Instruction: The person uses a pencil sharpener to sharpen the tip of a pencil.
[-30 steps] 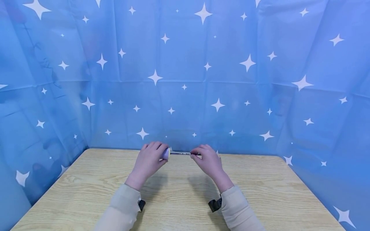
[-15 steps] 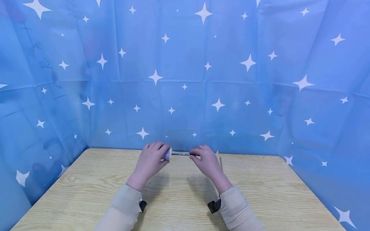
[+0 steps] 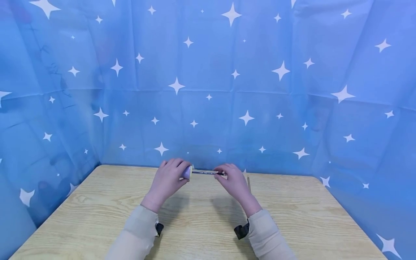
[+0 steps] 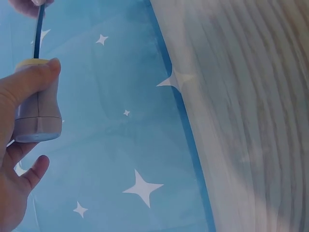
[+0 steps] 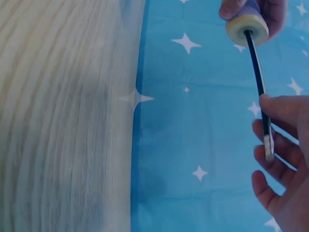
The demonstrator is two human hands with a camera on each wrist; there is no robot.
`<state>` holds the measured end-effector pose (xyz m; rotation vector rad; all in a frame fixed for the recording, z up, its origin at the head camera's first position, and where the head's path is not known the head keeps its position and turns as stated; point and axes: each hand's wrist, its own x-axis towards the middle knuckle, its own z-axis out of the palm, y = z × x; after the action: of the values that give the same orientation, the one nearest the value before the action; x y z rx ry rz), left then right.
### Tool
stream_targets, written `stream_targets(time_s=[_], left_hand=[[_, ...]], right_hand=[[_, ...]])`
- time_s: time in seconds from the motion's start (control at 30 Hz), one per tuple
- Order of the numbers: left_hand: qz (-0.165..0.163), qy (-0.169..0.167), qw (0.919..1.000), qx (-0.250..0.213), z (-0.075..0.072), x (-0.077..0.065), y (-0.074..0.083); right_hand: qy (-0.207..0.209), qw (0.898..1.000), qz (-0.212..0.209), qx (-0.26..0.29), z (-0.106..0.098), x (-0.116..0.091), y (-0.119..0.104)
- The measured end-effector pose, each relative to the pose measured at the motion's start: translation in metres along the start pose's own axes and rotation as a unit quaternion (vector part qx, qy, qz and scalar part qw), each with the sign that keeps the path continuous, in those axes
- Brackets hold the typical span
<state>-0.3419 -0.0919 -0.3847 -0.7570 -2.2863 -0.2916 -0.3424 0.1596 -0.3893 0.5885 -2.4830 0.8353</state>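
Observation:
Near the far table edge in the head view, my left hand [image 3: 166,181] grips a small purple pencil sharpener [image 3: 186,173] with a cream ring at its mouth. The left wrist view shows the thumb pressed along the sharpener's [image 4: 43,104] waisted body. A dark pencil [image 3: 204,173] runs sideways from the mouth to my right hand [image 3: 234,181], which pinches it between thumb and fingers. Seen from the right wrist, the pencil [image 5: 257,65] enters the hole in the ring, and its pale silvery end sticks out past the fingertips. The end inside the sharpener is hidden.
A thin brown stick [image 3: 248,183] shows just beyond the right wrist, at the far side of the wood-grain table [image 3: 201,224]. Behind the table hangs a blue cloth [image 3: 208,72] with white stars. Black wrist cameras sit under both sleeves.
Both hands stay at nearly the same place, with slight shifts along the pencil's line. More of the brown stick by the right wrist shows now than a second ago.

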Motion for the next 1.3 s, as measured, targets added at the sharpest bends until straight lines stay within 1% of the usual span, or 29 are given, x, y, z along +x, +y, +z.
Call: stream_targets(time_s=[0.1, 0.2, 0.5, 0.6, 0.73, 0.97, 1.17, 1.3], left_hand=[[-0.004, 0.0, 1.0, -0.001, 0.001, -0.001, -0.002], [-0.011, 0.0, 0.9999, -0.006, 0.0, -0.001, -0.003], [-0.026, 0.0, 0.9995, -0.018, -0.003, -0.002, -0.004], [-0.024, 0.003, 0.9996, -0.017, -0.003, -0.003, -0.004], [-0.021, 0.003, 0.9993, -0.03, -0.002, -0.002, -0.004], [-0.027, 0.002, 0.9981, -0.055, -0.001, -0.002, -0.006], [-0.023, 0.0, 0.9983, -0.053, 0.0, -0.001, -0.007], [-0.021, -0.003, 0.9988, -0.044, -0.001, -0.001, -0.007]], right_hand=[[0.006, 1.0, 0.011, 0.0, -0.002, 0.0, 0.006], [0.013, 1.0, 0.011, 0.005, -0.004, 0.001, 0.01], [0.019, 0.999, 0.027, 0.033, -0.009, 0.002, 0.017], [0.026, 0.999, 0.023, 0.037, -0.009, 0.002, 0.017], [0.031, 0.999, 0.016, 0.039, -0.009, 0.002, 0.017], [0.02, 0.998, 0.025, 0.049, -0.009, 0.001, 0.017], [0.018, 0.998, 0.036, 0.05, -0.009, 0.001, 0.018], [0.015, 0.998, 0.034, 0.053, -0.008, 0.001, 0.018]])
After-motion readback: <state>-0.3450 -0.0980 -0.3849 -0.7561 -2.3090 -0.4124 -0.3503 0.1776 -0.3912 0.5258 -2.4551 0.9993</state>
